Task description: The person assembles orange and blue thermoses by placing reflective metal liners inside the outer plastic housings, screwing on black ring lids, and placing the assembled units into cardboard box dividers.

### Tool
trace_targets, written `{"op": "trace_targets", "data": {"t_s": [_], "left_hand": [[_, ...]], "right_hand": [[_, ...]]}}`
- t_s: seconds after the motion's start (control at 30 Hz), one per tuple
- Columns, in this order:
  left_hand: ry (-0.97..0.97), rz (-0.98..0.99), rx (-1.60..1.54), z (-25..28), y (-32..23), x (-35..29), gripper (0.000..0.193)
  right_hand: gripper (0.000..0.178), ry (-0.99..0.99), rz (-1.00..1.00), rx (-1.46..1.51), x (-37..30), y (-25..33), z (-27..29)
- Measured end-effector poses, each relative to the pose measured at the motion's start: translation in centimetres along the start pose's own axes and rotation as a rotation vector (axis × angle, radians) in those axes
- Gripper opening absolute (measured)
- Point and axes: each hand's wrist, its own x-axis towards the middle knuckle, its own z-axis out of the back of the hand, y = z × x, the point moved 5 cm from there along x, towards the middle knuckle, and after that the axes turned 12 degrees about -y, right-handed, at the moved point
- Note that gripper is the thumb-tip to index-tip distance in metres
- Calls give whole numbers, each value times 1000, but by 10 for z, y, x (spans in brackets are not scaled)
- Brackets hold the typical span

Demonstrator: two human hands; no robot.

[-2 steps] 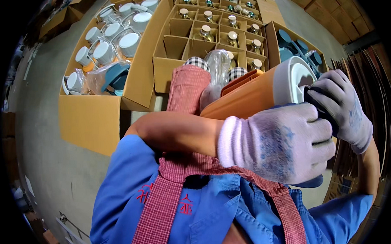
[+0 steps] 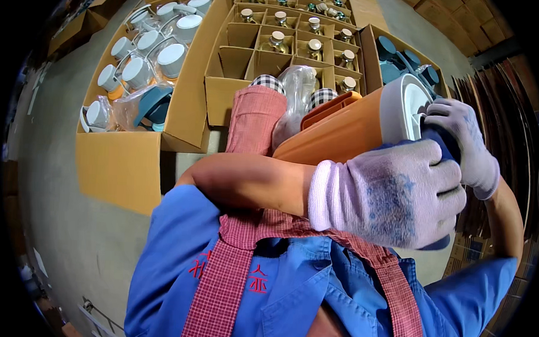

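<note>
An orange plastic pitcher (image 2: 336, 138) with a light grey collar lies slanted in front of me, its white lid (image 2: 415, 105) toward the upper right. My left hand (image 2: 393, 193), in a greyish-white knit glove with a dark blue palm, reaches across my body. Its fingers are curled against the lid end of the pitcher, and the fingertips are hidden. At the lid's right edge is my right hand (image 2: 463, 139), in a matching glove, with bent fingers closed on the rim. The two gloves meet there and hide what lies between them.
A carton (image 2: 118, 169) of white-lidded jugs stands at left. Behind the pitcher, a divided carton (image 2: 221, 98) holds bottles with pale caps. Teal jugs (image 2: 391, 72) fill a box at right. Flat cardboard sheets (image 2: 502, 129) are stacked beyond my right arm. Clear plastic wrap (image 2: 295, 98) lies beside the pitcher.
My right hand has turned slightly at the lid, its fingers drawn in closer to the edge. The left hand keeps its grip. The whole view has shifted a little.
</note>
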Motion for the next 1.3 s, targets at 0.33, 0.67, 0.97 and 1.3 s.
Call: {"op": "trace_targets", "data": {"t_s": [0.33,0.67,0.97,1.3], "left_hand": [[-55,45,51,12,5,0,11],[243,652,204,64,272,-124,45],[-149,1900,-967,60,382,-197,28],[-482,1062,-207,137,421,32,43]], "right_hand": [[46,78,624,-295,39,17,2],[48,-169,-510,526,14,4,8],[69,-774,-590,313,-68,-39,-45],[39,-646,-184,981,105,-70,-38]]}}
